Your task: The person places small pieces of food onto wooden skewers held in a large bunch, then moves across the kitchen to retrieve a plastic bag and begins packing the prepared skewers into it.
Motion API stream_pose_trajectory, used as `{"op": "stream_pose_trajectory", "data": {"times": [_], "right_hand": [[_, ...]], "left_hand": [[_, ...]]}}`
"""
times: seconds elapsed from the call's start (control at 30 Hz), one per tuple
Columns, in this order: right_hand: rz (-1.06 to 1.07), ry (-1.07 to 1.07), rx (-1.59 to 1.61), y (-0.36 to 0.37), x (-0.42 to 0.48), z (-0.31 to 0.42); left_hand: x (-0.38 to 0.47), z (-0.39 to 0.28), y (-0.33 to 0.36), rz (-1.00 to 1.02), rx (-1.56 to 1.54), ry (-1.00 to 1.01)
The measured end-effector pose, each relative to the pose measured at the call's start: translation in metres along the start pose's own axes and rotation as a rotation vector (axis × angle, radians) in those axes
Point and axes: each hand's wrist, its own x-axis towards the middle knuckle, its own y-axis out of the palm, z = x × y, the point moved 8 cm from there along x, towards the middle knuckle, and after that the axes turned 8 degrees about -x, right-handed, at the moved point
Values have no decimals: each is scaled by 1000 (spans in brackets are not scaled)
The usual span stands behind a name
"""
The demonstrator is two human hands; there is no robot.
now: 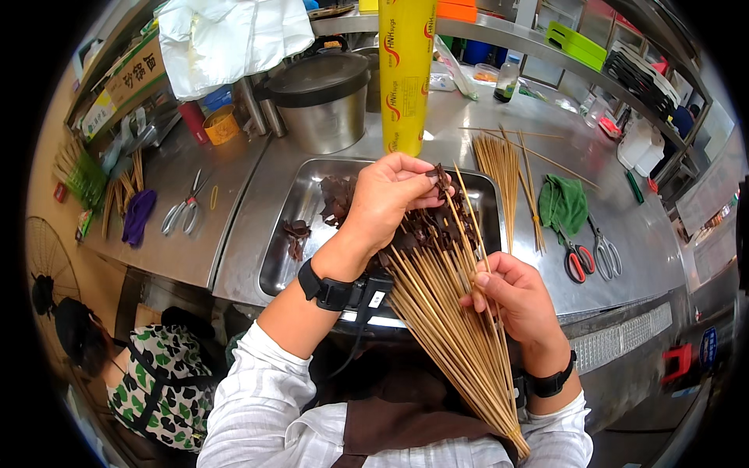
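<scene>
My left hand [398,190] pinches a dark brown, leathery piece of food [442,177], perhaps wood ear fungus, at the tip of a thin wooden skewer. My right hand [503,289] grips skewers lower down, one of them bare-tipped. Beneath both hands a large fanned bundle of wooden skewers [447,333] leans over the near rim of a steel tray [275,257], dark pieces on its upper ends. Its lower ends come together at a yellowish band near my apron. More loose dark pieces [337,199] lie in the tray, left of the bundle.
Behind the tray stand a yellow film roll [408,76] and a lidded steel pot [319,105]. To the right are bare skewers [497,175], a green cloth [563,202] and red-black-handled scissors [579,263]. Other scissors [186,210] and a purple cloth [139,216] lie left. A person [158,374] is at lower left.
</scene>
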Motion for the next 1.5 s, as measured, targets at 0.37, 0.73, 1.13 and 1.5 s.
{"op": "stream_pose_trajectory", "data": {"times": [0.37, 0.73, 1.13, 1.5], "right_hand": [[-8, -2, 16, -1, 2, -1], [3, -10, 46, -1, 1, -2], [23, 26, 21, -1, 2, -4], [25, 15, 15, -1, 1, -5]], "left_hand": [[-4, 0, 9, -5, -31, -70], [-6, 3, 15, 61, -20, -189], [-2, -3, 5, -81, 59, -47], [-11, 3, 17, 45, 99, -115]]}}
